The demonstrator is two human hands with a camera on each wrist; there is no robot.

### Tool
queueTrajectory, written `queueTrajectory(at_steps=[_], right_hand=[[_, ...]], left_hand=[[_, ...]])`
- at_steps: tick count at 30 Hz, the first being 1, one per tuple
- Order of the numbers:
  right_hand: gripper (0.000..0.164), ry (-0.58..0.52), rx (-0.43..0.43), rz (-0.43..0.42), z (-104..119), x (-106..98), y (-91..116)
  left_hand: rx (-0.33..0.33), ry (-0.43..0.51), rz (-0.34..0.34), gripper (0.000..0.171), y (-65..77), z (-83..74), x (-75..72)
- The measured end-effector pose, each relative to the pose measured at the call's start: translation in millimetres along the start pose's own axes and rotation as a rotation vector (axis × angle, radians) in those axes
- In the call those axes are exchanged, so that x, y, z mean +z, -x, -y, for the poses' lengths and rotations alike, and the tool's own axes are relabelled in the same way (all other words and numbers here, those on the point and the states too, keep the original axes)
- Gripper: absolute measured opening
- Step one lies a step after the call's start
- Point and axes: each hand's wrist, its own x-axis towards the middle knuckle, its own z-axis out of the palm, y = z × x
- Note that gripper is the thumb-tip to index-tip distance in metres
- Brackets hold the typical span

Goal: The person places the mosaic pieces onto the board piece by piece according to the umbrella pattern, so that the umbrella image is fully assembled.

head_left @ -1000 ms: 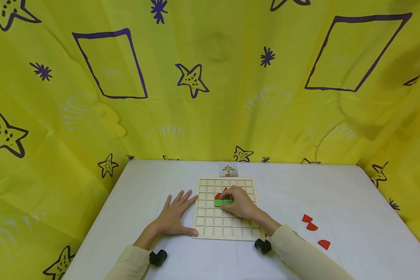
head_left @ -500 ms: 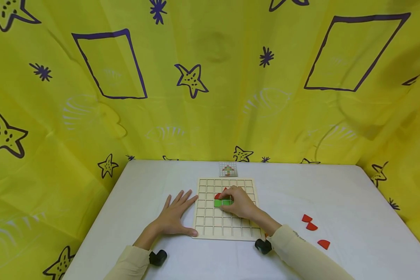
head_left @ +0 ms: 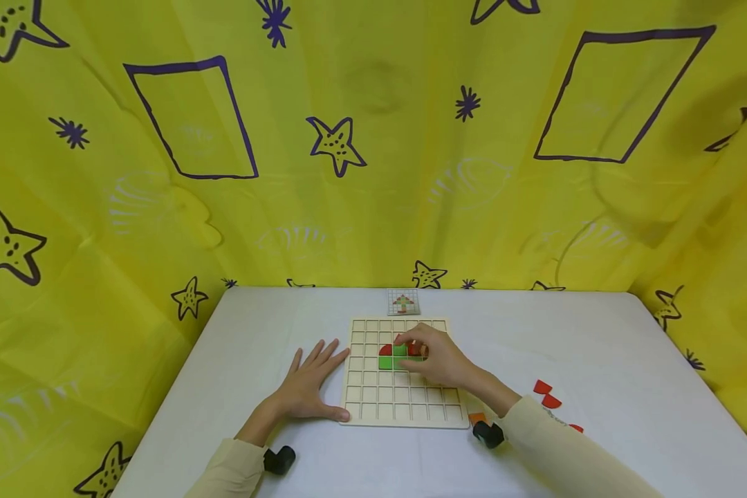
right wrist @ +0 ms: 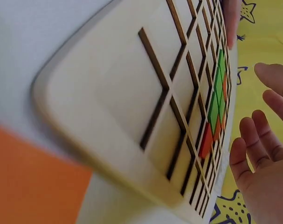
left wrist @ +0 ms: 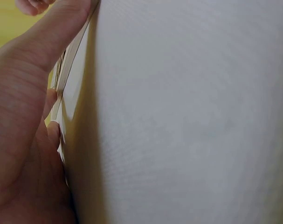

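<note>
Right grip (head_left: 438,356) hung wide and empty above the gridded board (head_left: 386,413), green tiles (head_left: 386,362) and red tiles (head_left: 386,351) seated; loose red pieces (head_left: 551,401) between three and four o'clock lay unplaced.

Bare hands (head_left: 305,389), long beige sleeves (head_left: 582,453), small dark marking (head_left: 554,416) on the right one, black wrist cameras (head_left: 279,460)

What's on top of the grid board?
Red pieces and green pieces lie on the grid board. In the head view, the right hand covers part of it, hiding what's there.
</note>
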Motion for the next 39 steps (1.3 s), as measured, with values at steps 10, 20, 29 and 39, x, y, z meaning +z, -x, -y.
queueTrajectory(at_steps=[10,20,29,39], right_hand=[[0.032,0.045,-0.010,-0.025,-4,-41,39],[0.035,0.141,-0.024,-0.173,-22,-86,106],[0.037,0.155,0.050,-0.227,-38,-106,159],[0.037,0.140,0.222,-0.243,-53,-113,208]], left_hand=[[0.002,0.008,0.009,0.121,0.0,-1.4,-1.4],[0.010,0.016,0.003,0.120,0.4,-2.2,-2.6],[-0.013,0.009,0.019,0.122,-0.6,1.0,0.6],[-0.026,0.006,0.032,0.122,-0.4,-0.3,-0.2]])
